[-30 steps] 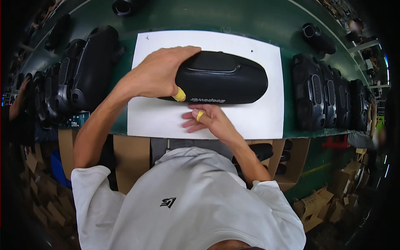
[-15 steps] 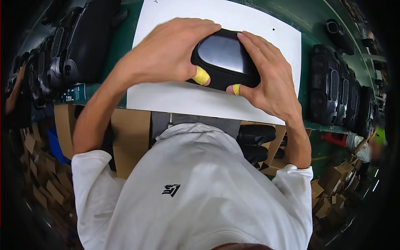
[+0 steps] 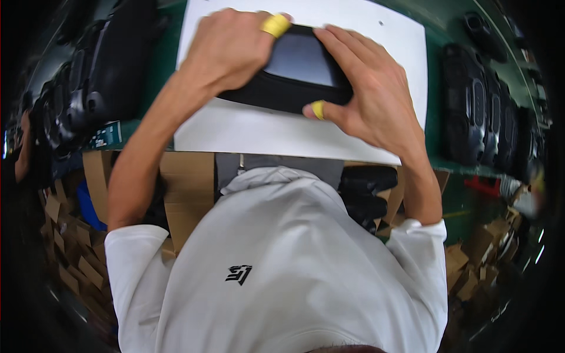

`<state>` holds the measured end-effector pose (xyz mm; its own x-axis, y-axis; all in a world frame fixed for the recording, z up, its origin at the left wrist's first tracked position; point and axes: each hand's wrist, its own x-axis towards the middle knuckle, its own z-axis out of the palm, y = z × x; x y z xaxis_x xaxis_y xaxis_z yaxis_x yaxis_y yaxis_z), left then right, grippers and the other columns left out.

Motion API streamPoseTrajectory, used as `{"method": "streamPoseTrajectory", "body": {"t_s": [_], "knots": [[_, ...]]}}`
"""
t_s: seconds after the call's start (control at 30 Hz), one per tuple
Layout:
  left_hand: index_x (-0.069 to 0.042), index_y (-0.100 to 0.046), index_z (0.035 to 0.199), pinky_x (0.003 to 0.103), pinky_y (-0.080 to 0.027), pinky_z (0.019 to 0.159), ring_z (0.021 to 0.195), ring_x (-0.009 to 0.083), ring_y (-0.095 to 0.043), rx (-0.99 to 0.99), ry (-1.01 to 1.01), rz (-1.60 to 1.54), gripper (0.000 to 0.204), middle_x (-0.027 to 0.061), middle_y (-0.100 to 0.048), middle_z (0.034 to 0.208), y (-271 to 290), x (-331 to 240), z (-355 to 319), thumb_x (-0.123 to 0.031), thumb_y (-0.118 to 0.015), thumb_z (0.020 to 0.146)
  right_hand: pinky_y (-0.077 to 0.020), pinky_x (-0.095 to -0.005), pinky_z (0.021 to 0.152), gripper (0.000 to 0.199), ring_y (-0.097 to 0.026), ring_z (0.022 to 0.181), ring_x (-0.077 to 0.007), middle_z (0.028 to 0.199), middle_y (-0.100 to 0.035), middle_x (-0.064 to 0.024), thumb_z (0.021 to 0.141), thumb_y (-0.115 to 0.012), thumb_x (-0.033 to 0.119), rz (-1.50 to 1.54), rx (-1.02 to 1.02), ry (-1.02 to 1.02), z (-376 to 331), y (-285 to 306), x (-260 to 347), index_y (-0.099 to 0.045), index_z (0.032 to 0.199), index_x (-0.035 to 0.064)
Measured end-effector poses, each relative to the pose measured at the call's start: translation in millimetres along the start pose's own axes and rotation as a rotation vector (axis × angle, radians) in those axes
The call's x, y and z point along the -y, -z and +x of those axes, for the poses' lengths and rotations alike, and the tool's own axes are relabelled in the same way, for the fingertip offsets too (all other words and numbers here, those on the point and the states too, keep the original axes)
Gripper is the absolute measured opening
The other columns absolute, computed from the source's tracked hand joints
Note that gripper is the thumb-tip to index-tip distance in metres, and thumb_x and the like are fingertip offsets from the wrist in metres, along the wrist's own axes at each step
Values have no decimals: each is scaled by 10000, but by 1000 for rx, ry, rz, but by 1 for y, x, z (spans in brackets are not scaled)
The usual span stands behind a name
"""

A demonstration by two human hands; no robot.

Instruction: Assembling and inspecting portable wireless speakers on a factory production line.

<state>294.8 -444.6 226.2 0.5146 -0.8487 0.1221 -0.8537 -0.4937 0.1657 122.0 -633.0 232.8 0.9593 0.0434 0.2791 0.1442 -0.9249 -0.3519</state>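
Note:
A black speaker with rounded ends and a glossy dark oval panel lies over the white sheet. My left hand is closed around its left end; a yellow-wrapped digit reaches along the far side, and the other fingertips are hidden. My right hand grips the right end, fingers laid over the far edge of the panel and the yellow-taped thumb against the near side. Slight motion blur softens both hands.
The white sheet covers part of a green bench. Similar black speakers stand in rows at left and right. Cardboard boxes sit below the near edge, with more loose cardboard on the floor.
My left hand has turned and shifted left, its taped digit going from the near side to the far side. The speaker has tilted, showing more of its near-left side.

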Motion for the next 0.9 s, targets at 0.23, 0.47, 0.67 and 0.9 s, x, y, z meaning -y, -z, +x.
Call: {"method": "streamPoseTrajectory", "body": {"t_s": [0.23,0.47,0.67,0.9], "knots": [[4,-799,1209,519,-548,780,758,457,-710,-63,-1,-166,370,267,-727,815,-12,13,1,-198,-531,1053,-566,-501,971,450,-728,1077,-478,1134,-772,-286,1100,-615,364,88,-252,-251,-13,-6,-39,-753,1252,-36],[0,-791,1199,488,-509,651,624,421,-644,-277,-37,-159,341,259,-641,704,-20,12,-3,-147,-521,1052,-533,-474,608,376,-688,590,-422,634,-673,-222,1107,-568,293,-109,-198,-422,3,-13,-35,-772,932,32],[-7,-790,1197,486,-508,642,617,427,-633,-41,83,-112,326,248,-629,683,-22,22,4,-164,-536,1068,-495,-445,572,358,-660,544,-384,599,-642,-198,1111,-585,282,-114,-260,-349,1,-16,-44,-814,1036,17],[-12,-832,1024,505,-509,605,608,418,-673,-108,140,-35,343,223,-652,653,-8,24,2,-262,-603,1077,-471,-442,563,371,-644,527,-355,600,-633,-199,1120,-588,286,-135,-266,-346,-4,-11,-24,-821,1033,10]]}}
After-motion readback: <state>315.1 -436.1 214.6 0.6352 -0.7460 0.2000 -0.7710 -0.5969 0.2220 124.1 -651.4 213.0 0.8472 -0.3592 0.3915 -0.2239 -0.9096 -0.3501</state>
